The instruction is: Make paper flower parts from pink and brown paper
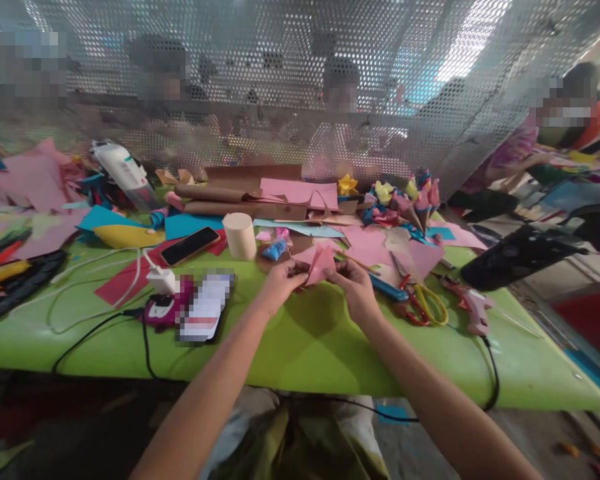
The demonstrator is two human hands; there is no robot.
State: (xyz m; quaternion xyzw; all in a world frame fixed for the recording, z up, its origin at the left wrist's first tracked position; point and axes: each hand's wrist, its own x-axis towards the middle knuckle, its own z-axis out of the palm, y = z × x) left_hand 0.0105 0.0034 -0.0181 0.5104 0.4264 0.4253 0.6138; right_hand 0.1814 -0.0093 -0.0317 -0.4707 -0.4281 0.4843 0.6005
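A small folded piece of pink paper (322, 263) is held above the green table (330, 347). My left hand (286, 283) pinches its left edge between thumb and fingers, and my right hand (350, 281) grips its right side. The paper rises to a point between my hands, with creases down its face. Just beyond it lie pink paper sheets (367, 243) and a small blue packet (275, 249). To the right of my right hand are scissors with yellow handles (433, 305), another pair with red handles (416, 312) and a blue tool (387, 288).
A cream cylinder (239, 237), a dark phone (191, 246), a lit phone (207, 308) and a magenta power strip (163, 310) with cables stand left. A pink glue gun (473, 303) lies right, with its cord over the edge. Paper flowers (423, 200) sit behind. A person (520, 143) is at far right.
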